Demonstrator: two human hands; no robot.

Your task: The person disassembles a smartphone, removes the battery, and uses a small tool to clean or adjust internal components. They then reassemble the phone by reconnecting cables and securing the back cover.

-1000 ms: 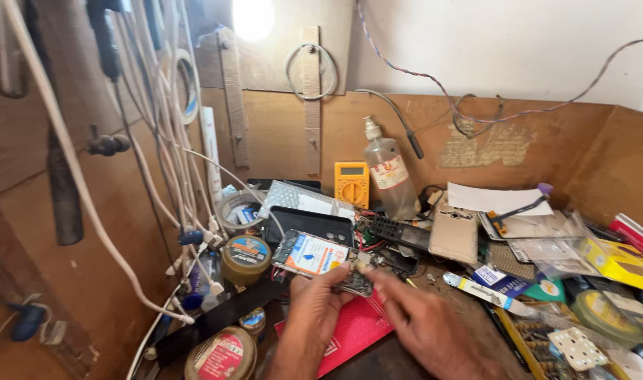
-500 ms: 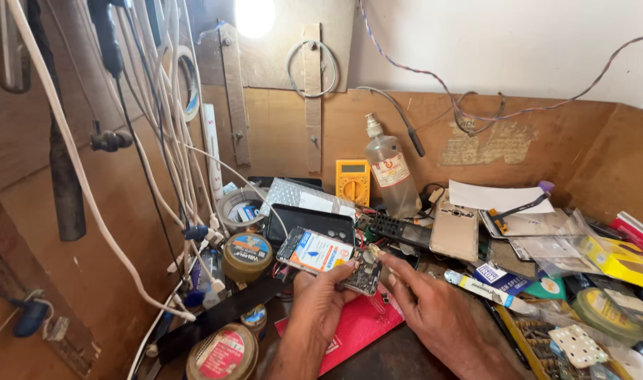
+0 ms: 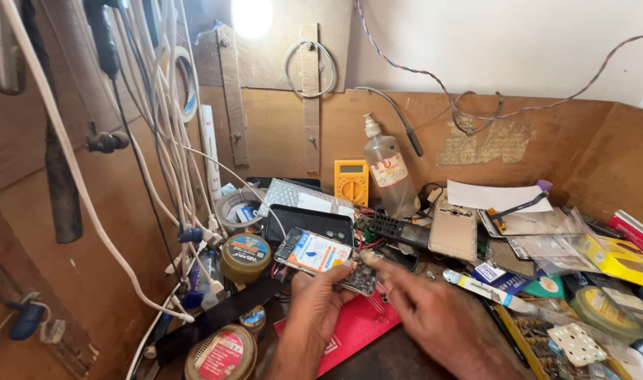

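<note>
Head view. An opened phone (image 3: 325,257) is held above the cluttered counter (image 3: 377,359), near its centre, over a red mat (image 3: 353,331). The left hand (image 3: 318,302) is clamped on the phone's near edge. The right hand (image 3: 427,313) is blurred; its fingertips (image 3: 369,258) are pinched together at the phone's right end. A yellow meter (image 3: 351,181) and a clear bottle (image 3: 390,169) stand far behind.

A phone-repair workshop: yellow multimeter (image 3: 351,181), hanging cables (image 3: 168,134), opened phones (image 3: 454,231) crowd the bench.
</note>
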